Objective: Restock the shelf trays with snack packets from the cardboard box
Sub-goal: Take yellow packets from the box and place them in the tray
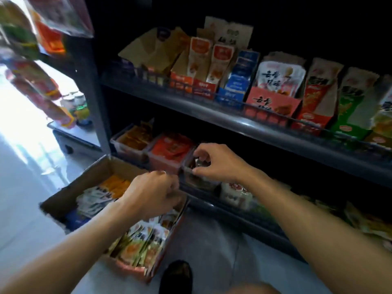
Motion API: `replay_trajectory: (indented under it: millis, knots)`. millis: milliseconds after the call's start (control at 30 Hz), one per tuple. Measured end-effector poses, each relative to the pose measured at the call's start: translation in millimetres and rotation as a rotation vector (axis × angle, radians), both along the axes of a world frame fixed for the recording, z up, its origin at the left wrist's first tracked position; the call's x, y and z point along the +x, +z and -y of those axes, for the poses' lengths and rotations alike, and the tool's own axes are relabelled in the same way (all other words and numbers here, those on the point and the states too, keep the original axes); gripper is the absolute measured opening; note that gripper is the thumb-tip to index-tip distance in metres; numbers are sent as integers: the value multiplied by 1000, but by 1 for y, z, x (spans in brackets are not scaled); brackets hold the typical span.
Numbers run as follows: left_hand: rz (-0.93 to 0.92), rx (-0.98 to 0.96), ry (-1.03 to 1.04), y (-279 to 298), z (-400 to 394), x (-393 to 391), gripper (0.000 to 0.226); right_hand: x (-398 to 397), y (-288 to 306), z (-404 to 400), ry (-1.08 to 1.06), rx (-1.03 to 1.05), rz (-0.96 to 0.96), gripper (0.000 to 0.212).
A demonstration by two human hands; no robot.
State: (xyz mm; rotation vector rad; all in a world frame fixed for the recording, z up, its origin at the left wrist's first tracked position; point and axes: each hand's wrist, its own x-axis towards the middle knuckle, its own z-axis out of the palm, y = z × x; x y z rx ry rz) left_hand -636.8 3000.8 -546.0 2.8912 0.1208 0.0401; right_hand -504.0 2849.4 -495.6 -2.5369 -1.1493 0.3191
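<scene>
While the tall dark shelf unit [233,124] fills most of the wall ahead, its upper shelf is packed with upright snack bags behind a low rail, and the lower shelf carries a row of clear shelf trays [135,149]. On the pale tiled floor [25,209] in front of it sits the open cardboard box [70,187], touching the foot of the shelf and crammed with snack packets [140,247] in white, orange and yellow bundles. Bright daylight washes in from the left (blurring that whole side), where hanging bags and a few small bottles show dimly.

Her or his right hand [214,162] reaches over the third tray [191,172] from the left, fingers curled and pinching at something small and dark at the tray's front rim; what it is I cannot tell. The left hand [157,192] hovers above the box's far end, just beside that tray, fingers curled inward; whether it holds a packet is hidden from here. A dark shoe [178,274] shows at the bottom.
</scene>
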Motion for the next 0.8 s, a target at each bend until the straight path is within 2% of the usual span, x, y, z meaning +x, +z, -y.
replay_trajectory:
  millis: [67, 167, 367, 433, 533, 600, 633, 700, 800]
  knots:
    - [-51, -14, 37, -28, -26, -9, 25, -1, -29, -32, 47, -43, -33, 41]
    - [-111, -20, 78, -75, -60, -19, 16, -4, -78, -74, 114, -115, -112, 40]
    - [-282, -54, 143, -174, -111, -33, 21, -5, -185, -129, 174, -296, -291, 43]
    - [-349, -62, 110, -204, -123, -34, 29, -4, -220, -138, 132, -323, -365, 43]
    - [-428, -91, 35, -241, -138, -32, 54, -7, -271, -145, 36, -352, -463, 37]
    - [-446, -68, -19, -259, -146, -23, 67, -13, -301, -146, -30, -397, -516, 41]
    - [-453, -35, -55, -267, -149, -17, 70, -17, -314, -146, -62, -412, -552, 42]
    - [-441, 58, -140, -284, -151, -4, 72, -24, -335, -146, -113, -404, -624, 31]
    - [-425, 186, -234, -303, -151, 10, 68, -31, -355, -148, -250, -309, -711, 29]
